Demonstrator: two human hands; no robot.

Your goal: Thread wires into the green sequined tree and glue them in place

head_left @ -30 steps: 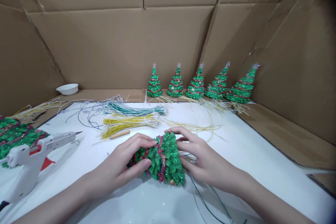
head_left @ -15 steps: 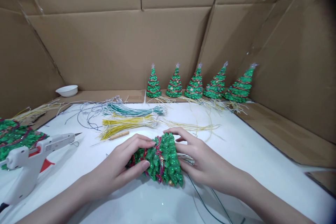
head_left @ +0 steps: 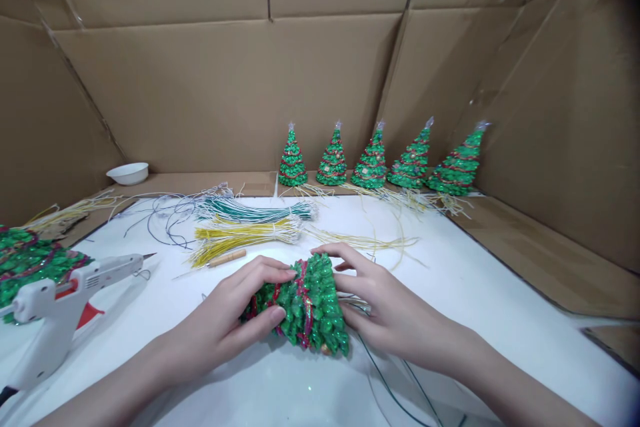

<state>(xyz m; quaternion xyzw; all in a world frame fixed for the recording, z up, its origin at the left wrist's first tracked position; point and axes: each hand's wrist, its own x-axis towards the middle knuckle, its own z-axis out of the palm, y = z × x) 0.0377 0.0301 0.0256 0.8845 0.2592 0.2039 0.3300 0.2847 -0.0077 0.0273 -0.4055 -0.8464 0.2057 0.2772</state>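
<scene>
A green, glittery Christmas tree figure [head_left: 320, 307] with red garland lies on its side in front of me, its base toward the right. My left hand [head_left: 250, 300] is closed around its narrower part, thumb on the near side. My right hand [head_left: 385, 300] is at the base, one fingertip touching the rim and the other fingers bent around thin wires [head_left: 356, 301] there. The inside of the base and the right fingertips are partly hidden. Dark green wires [head_left: 387, 380] trail from beneath my right hand toward the front edge.
A white glue gun [head_left: 60, 313] and another tree [head_left: 30, 263] are at left. Beyond my hands lie yellow wires [head_left: 245, 233], green wires [head_left: 250, 209] and a wooden-handled awl [head_left: 227, 258]. Several trees [head_left: 369, 160] stand along the cardboard wall [head_left: 225, 93], with a white bowl [head_left: 129, 173] at back left.
</scene>
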